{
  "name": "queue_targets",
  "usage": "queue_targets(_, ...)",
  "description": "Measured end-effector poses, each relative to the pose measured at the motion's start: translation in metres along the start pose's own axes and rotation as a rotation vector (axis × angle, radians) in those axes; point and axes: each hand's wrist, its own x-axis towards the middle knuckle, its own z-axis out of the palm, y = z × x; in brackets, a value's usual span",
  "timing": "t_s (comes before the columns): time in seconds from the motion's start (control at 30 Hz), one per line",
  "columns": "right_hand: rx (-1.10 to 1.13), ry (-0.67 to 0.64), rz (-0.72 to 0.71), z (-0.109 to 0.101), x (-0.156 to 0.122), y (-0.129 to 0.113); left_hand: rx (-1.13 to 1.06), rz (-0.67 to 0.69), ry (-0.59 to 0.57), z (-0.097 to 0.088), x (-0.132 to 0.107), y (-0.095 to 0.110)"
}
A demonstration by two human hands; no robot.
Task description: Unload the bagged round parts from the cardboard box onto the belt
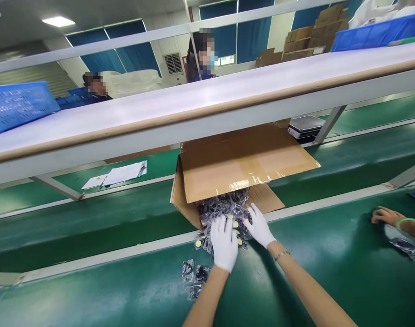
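Note:
A cardboard box (pixel 248 159) lies on its side with its mouth toward me and its flaps spread. From it spills a heap of small dark items in clear plastic bags (pixel 222 204), several with round yellow stickers. My left hand (pixel 224 243), in a white glove, rests on the front of this heap with its fingers stretched out. My right hand (pixel 260 227), also gloved, touches the heap's right side, fingers apart and the tips partly hidden among the bags. Nearer me, beside my left forearm, lie several loose bagged items (pixel 195 274).
Another person's hand (pixel 386 215) is at the right, near a bagged item (pixel 407 247). A white shelf (pixel 193 102) crosses above the box, with blue crates (pixel 19 104) on it. Papers (pixel 120 175) lie behind at the left. Two people stand beyond.

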Motion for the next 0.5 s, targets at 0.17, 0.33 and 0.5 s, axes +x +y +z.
queue_targets(0.17, -0.068, -0.029, -0.004, 0.031, 0.002, -0.017, 0.033, -0.175, -0.195, 0.012, 0.081, 0.005)
queue_targets(0.33, -0.114, -0.061, -0.054, 0.022, -0.051, -0.036, -0.042, -0.125, -0.305, 0.024, 0.016, 0.021)
queue_targets(0.5, -0.221, -0.047, -0.118, -0.035, -0.114, -0.018, -0.02, -0.027, -0.321, 0.009, -0.02, 0.021)
